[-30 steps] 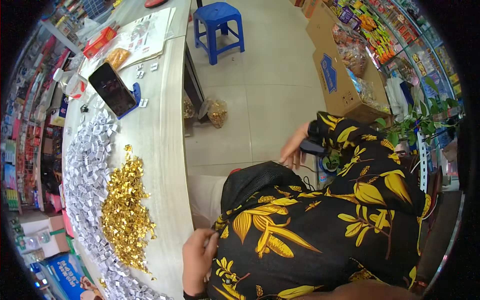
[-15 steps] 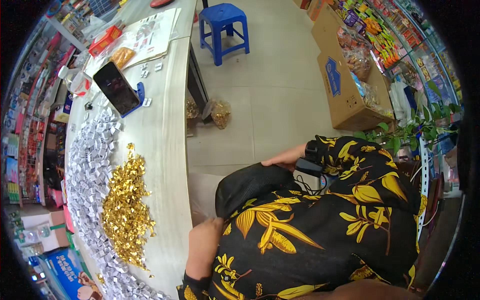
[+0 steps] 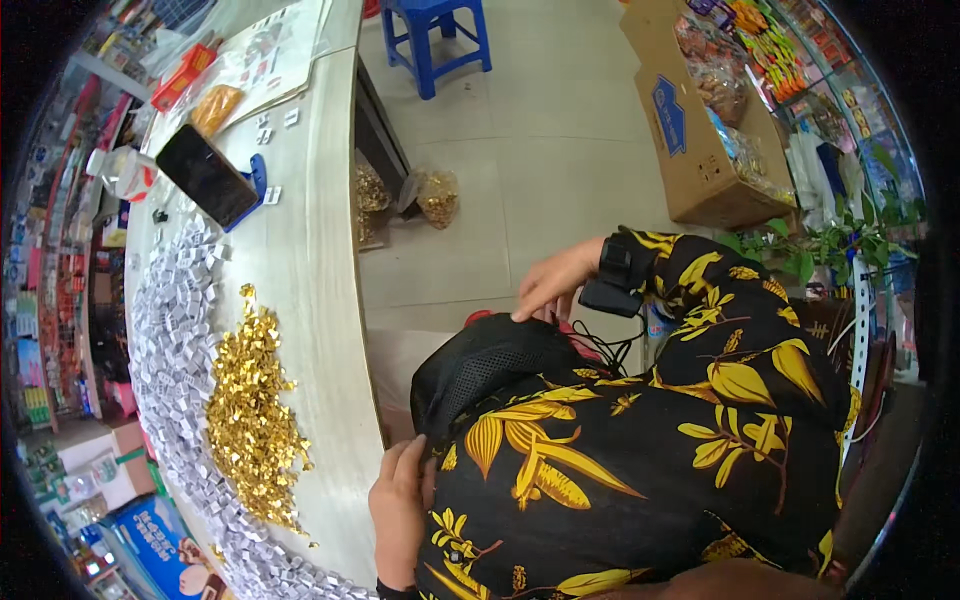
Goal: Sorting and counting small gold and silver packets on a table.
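A black mesh piece [image 3: 480, 365], bag-like though its full shape is hidden, lies bunched over my lap against the flowered black-and-yellow clothing. With bent fingers and thumb, my right hand [image 3: 555, 283] holds its far upper edge. My left hand [image 3: 400, 510] is at its near left edge, fingers closed together on the fabric beside the table. To the left, a heap of small gold metal pieces [image 3: 250, 420] lies on the table next to a long pile of small white-grey pieces [image 3: 175, 350].
The pale table [image 3: 320, 300] runs along my left, with a phone [image 3: 207, 177] on a blue stand, a plastic bottle [image 3: 125, 172] and a red box [image 3: 183, 77]. Beyond are a blue stool [image 3: 425, 45], bags of gold pieces [image 3: 437, 198], a cardboard box [image 3: 690, 150] and a plant [image 3: 805, 245].
My right hand has risen from the mesh's side to its upper edge, fingers now more bent. My left hand has shifted slightly left and down. The view has tilted, moving the stool upward.
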The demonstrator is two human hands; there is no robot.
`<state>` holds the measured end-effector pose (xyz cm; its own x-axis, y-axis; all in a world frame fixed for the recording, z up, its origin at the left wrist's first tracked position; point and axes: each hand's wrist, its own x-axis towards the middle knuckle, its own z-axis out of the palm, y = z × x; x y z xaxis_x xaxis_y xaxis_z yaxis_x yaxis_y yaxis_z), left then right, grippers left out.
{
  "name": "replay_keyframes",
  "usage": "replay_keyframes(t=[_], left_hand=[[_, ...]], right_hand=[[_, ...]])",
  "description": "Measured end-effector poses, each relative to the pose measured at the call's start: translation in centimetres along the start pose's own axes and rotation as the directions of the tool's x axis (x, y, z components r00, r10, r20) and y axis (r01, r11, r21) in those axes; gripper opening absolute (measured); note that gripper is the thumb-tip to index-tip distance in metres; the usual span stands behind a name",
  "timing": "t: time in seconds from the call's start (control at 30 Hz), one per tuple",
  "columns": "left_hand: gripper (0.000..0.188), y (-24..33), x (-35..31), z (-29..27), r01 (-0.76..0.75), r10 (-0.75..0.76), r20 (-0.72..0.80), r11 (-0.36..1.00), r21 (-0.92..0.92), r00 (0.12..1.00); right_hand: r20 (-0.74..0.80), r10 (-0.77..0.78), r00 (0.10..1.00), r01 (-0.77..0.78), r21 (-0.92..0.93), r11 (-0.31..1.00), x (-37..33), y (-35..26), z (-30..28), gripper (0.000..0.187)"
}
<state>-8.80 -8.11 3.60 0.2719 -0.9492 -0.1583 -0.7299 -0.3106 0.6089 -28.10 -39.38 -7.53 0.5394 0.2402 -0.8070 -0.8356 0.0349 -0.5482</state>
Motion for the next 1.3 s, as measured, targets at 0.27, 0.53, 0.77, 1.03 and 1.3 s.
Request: replay_keyframes(t=[0.27, 0.53, 0.77, 1.03, 1.3], left_hand=[[0.027, 1.1, 5.4, 0.3, -0.21, 0.175, 0.182, 0.958, 0.197, 0.968], [0.019, 1.3, 7.1, 1.3, -0.321, 0.268, 0.241, 0.922, 0.216, 0.933], [0.018, 1.0, 6.4, 1.5, -0.362, 0.33, 0.165, 0.902, 0.236, 0.929], [0.015, 1.0, 6.0, 1.6, -0.388, 0.365, 0.13, 0.879, 0.279, 0.922], [0.02, 2.0, 7.2, 2.5, -0.372, 0.396, -0.008, 0.87, 0.323, 0.918]], right_hand=[[0.215, 0.046, 0.976, -0.031, -0.069, 0.997, -2.3, 0.9, -0.4, 0.027], [0.189, -0.166, 0.968, 0.113, 0.262, 0.958, -2.8, -0.2, -1.5, 0.018], [0.027, -0.312, 0.95, 0.265, 0.459, 0.848, -2.0, -4.5, 1.8, 0.02], [0.004, -0.465, 0.885, 0.429, 0.379, 0.82, 1.7, -11.2, 4.7, 0.02], [0.066, -0.622, 0.78, 0.609, 0.15, 0.779, 5.3, -13.2, 6.7, 0.023]])
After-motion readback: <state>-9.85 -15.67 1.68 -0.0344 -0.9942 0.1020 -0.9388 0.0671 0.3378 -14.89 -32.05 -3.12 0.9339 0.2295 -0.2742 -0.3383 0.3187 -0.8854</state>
